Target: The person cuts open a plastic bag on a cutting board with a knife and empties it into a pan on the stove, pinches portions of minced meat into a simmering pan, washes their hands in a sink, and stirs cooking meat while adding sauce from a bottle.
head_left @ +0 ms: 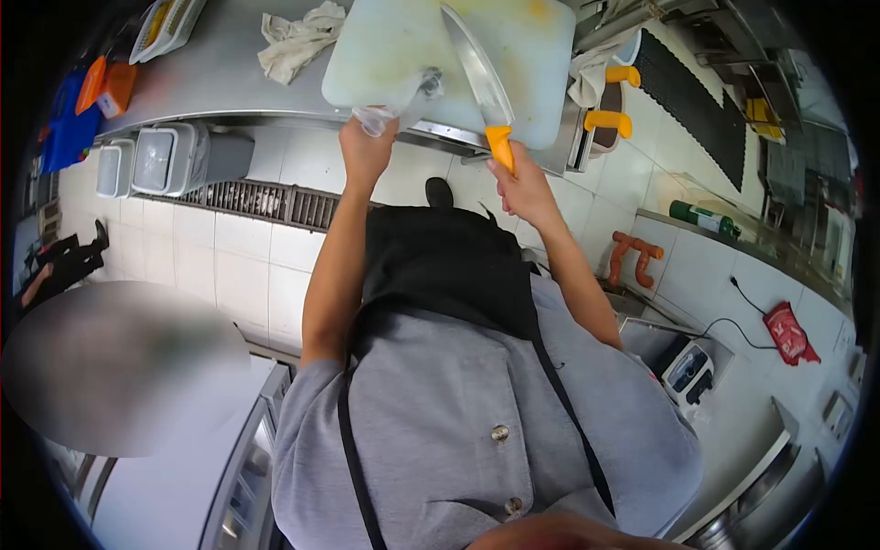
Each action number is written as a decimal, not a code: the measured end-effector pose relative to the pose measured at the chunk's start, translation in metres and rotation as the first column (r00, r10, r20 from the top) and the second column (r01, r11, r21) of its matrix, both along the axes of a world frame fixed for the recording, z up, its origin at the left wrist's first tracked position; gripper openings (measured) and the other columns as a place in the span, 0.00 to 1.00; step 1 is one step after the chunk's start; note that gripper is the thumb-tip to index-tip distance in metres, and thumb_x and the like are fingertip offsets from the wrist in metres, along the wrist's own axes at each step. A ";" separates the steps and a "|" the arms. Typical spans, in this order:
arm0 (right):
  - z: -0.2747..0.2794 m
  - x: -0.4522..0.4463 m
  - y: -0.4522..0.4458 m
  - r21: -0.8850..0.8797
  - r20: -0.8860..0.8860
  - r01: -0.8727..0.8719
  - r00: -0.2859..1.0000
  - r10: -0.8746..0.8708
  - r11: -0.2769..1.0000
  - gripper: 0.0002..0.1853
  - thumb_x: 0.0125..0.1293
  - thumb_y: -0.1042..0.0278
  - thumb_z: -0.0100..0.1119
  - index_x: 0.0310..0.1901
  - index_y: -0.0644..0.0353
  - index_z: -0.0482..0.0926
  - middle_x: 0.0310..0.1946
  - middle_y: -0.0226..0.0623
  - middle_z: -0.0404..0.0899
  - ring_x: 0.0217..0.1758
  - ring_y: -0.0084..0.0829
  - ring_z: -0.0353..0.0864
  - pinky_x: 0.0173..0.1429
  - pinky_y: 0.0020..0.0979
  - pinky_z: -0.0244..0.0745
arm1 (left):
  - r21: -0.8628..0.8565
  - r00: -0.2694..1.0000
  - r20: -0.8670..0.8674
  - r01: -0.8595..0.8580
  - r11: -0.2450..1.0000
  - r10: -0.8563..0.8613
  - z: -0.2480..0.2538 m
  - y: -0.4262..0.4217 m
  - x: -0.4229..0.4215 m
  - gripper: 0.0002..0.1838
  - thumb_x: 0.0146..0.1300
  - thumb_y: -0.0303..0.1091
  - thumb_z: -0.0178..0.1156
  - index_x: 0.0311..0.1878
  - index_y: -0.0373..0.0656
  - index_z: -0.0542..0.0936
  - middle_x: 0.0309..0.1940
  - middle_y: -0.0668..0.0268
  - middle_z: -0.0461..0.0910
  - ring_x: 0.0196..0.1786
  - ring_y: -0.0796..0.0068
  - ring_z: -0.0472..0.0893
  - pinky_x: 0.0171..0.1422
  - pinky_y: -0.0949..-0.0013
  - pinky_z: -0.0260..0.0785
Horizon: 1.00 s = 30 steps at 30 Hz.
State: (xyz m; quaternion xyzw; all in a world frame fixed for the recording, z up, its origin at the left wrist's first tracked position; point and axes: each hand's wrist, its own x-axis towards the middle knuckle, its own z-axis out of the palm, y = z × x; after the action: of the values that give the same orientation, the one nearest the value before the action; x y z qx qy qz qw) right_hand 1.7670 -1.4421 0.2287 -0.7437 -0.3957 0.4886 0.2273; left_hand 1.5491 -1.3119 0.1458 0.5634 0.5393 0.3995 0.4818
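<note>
My right hand (527,188) is closed round the yellow handle of a large knife (478,73). The blade lies over a stained white cutting board (385,55), its tip pointing away from me. At the board's near left edge, my left hand (368,147) is closed on a crumpled clear plastic bag (374,119). Part of the plastic stretches over the board toward the blade, with a small greyish bunched portion whose contents I cannot make out.
A crumpled cloth (298,41) lies on the steel counter (220,64) left of the board. Yellow handles (610,122) stick out at the board's right. Lidded bins (170,158) stand below the counter. Another person's dark-clothed legs (78,257) show at far left.
</note>
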 end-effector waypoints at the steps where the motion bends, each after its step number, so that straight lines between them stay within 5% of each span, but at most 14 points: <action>1: 0.002 -0.012 0.005 0.004 0.017 0.010 1.000 -0.010 1.000 0.18 0.71 0.64 0.52 0.58 0.59 0.63 0.23 0.39 0.78 0.20 0.36 0.80 0.24 0.35 0.73 | -0.034 1.000 0.020 0.008 0.999 -0.008 0.001 0.010 -0.003 0.14 0.52 0.31 0.68 0.39 0.31 0.82 0.28 0.56 0.85 0.31 0.69 0.84 0.39 0.68 0.75; 3: 0.000 -0.040 0.007 0.365 0.381 -0.057 0.920 -0.093 0.929 0.19 0.71 0.61 0.52 0.56 0.60 0.61 0.28 0.53 0.81 0.26 0.52 0.82 0.31 0.50 0.73 | -0.021 0.998 -0.005 0.056 0.998 -0.056 -0.005 0.026 -0.009 0.14 0.51 0.33 0.69 0.37 0.32 0.82 0.28 0.55 0.85 0.31 0.66 0.84 0.40 0.67 0.75; 6: 0.008 -0.080 0.011 0.359 0.475 0.031 0.854 -0.211 0.933 0.17 0.72 0.60 0.50 0.53 0.60 0.61 0.29 0.59 0.80 0.30 0.64 0.78 0.35 0.58 0.70 | -0.007 0.989 -0.034 0.143 0.990 -0.143 -0.011 0.043 -0.017 0.16 0.50 0.36 0.69 0.35 0.32 0.82 0.29 0.53 0.85 0.33 0.59 0.85 0.42 0.63 0.75; 7: -0.003 -0.093 0.005 0.351 0.483 0.052 0.845 -0.228 0.935 0.17 0.72 0.60 0.50 0.53 0.60 0.61 0.29 0.59 0.80 0.30 0.64 0.78 0.35 0.58 0.70 | 0.000 0.985 -0.029 0.168 0.986 -0.168 -0.009 0.045 -0.020 0.17 0.49 0.37 0.68 0.35 0.31 0.82 0.30 0.51 0.85 0.34 0.57 0.85 0.42 0.61 0.75; 9: -0.025 -0.113 -0.008 -0.051 0.620 -0.063 0.780 0.081 0.997 0.16 0.72 0.60 0.48 0.51 0.62 0.61 0.25 0.59 0.79 0.30 0.64 0.78 0.36 0.59 0.70 | 0.017 0.973 -0.036 0.227 0.974 -0.226 -0.001 0.049 -0.022 0.16 0.49 0.37 0.68 0.34 0.32 0.82 0.30 0.51 0.85 0.35 0.55 0.85 0.42 0.61 0.75; 14: 0.009 -0.156 -0.007 0.057 0.586 0.142 0.796 -0.148 0.988 0.15 0.73 0.58 0.47 0.50 0.59 0.60 0.28 0.61 0.79 0.34 0.65 0.79 0.39 0.61 0.70 | 0.041 0.940 -0.120 0.327 0.944 -0.320 0.000 0.058 -0.036 0.16 0.48 0.37 0.68 0.34 0.32 0.82 0.30 0.49 0.84 0.36 0.52 0.85 0.43 0.60 0.75; 16: 0.002 -0.165 -0.006 0.279 0.572 0.262 0.727 -0.380 0.924 0.15 0.73 0.58 0.47 0.50 0.59 0.61 0.27 0.61 0.79 0.34 0.65 0.78 0.39 0.61 0.70 | -0.036 0.937 -0.061 0.341 0.939 -0.343 -0.003 0.066 -0.037 0.17 0.49 0.38 0.68 0.35 0.32 0.82 0.31 0.48 0.84 0.37 0.49 0.84 0.44 0.59 0.75; 17: -0.011 -0.163 -0.012 0.279 0.580 0.274 0.716 -0.389 0.920 0.15 0.73 0.58 0.47 0.50 0.59 0.61 0.27 0.61 0.79 0.34 0.65 0.78 0.39 0.61 0.70 | -0.035 0.933 -0.051 0.356 0.934 -0.357 -0.005 0.066 -0.037 0.17 0.49 0.38 0.68 0.35 0.32 0.82 0.31 0.48 0.84 0.37 0.49 0.84 0.44 0.59 0.75; 19: -0.032 -0.157 -0.015 -0.024 0.632 0.134 0.770 -0.088 0.991 0.16 0.73 0.57 0.47 0.51 0.59 0.60 0.25 0.62 0.78 0.33 0.65 0.78 0.37 0.61 0.69 | 0.095 0.938 -0.140 0.331 0.939 -0.317 -0.013 0.068 -0.036 0.14 0.51 0.37 0.64 0.30 0.33 0.82 0.20 0.59 0.83 0.23 0.69 0.83 0.35 0.66 0.75; 23: 0.000 -0.163 -0.007 0.010 0.633 0.177 0.761 -0.143 0.984 0.16 0.73 0.57 0.48 0.51 0.59 0.61 0.27 0.62 0.79 0.34 0.65 0.78 0.38 0.61 0.70 | 0.181 0.948 -0.128 0.312 0.933 -0.292 -0.014 0.065 -0.036 0.14 0.51 0.37 0.64 0.29 0.33 0.82 0.19 0.59 0.83 0.23 0.68 0.83 0.35 0.66 0.75; 26: -0.008 -0.162 -0.008 0.234 0.596 0.328 0.696 -0.402 0.915 0.16 0.73 0.56 0.47 0.51 0.58 0.61 0.29 0.63 0.79 0.37 0.65 0.79 0.41 0.61 0.70 | 0.141 0.944 -0.118 0.323 0.936 -0.308 -0.015 0.067 -0.033 0.13 0.51 0.37 0.64 0.30 0.33 0.82 0.19 0.59 0.83 0.23 0.67 0.83 0.35 0.66 0.75; 28: -0.023 -0.153 -0.010 -0.060 0.655 0.162 0.751 -0.084 0.985 0.16 0.73 0.56 0.47 0.52 0.58 0.61 0.30 0.63 0.79 0.36 0.65 0.79 0.40 0.61 0.70 | 0.155 0.943 -0.179 0.310 0.938 -0.282 -0.015 0.067 -0.032 0.13 0.51 0.36 0.64 0.30 0.33 0.82 0.20 0.59 0.83 0.24 0.67 0.83 0.35 0.66 0.75; 30: -0.010 -0.148 -0.012 -0.006 0.652 0.183 0.746 -0.135 0.983 0.17 0.72 0.56 0.48 0.52 0.58 0.60 0.28 0.63 0.79 0.35 0.66 0.78 0.39 0.62 0.69 | 0.166 0.952 -0.149 0.292 0.942 -0.269 -0.013 0.066 -0.031 0.13 0.51 0.36 0.64 0.30 0.33 0.82 0.20 0.59 0.83 0.23 0.67 0.83 0.35 0.66 0.75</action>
State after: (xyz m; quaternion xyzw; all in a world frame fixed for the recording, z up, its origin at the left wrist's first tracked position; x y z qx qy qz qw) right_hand 1.6186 -1.4542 0.2186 -0.9051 -0.3677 0.1931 0.0912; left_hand 1.5182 -1.2462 0.1331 0.7007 0.4429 0.3393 0.4446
